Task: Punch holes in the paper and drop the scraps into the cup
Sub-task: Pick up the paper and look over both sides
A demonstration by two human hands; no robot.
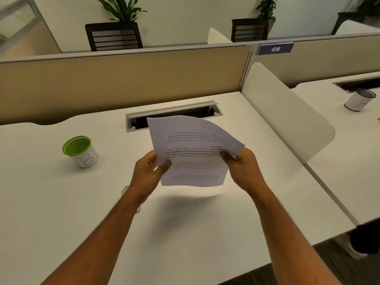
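Over desk (pixel 61 202), both hands pinching paper (pixel 191 153)

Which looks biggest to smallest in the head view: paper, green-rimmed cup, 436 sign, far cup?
1. paper, held up near the camera, so inflated
2. green-rimmed cup
3. 436 sign and far cup: too alike to rank

Printed paper (pixel 191 153), white, text upside down to the viewer: held in the air above the white desk (pixel 61 202), its far right corner curling downward. Left hand (pixel 149 175) pinches the left edge, thumb on top; right hand (pixel 243 169) grips the right edge. Green-rimmed cup (pixel 80 151) (hand-lettered paper label on its side) stands on the desk, well to the left of the paper. Open cable tray (pixel 172 116) behind the paper. A second labelled cup (pixel 358 99) on the neighbouring desk.
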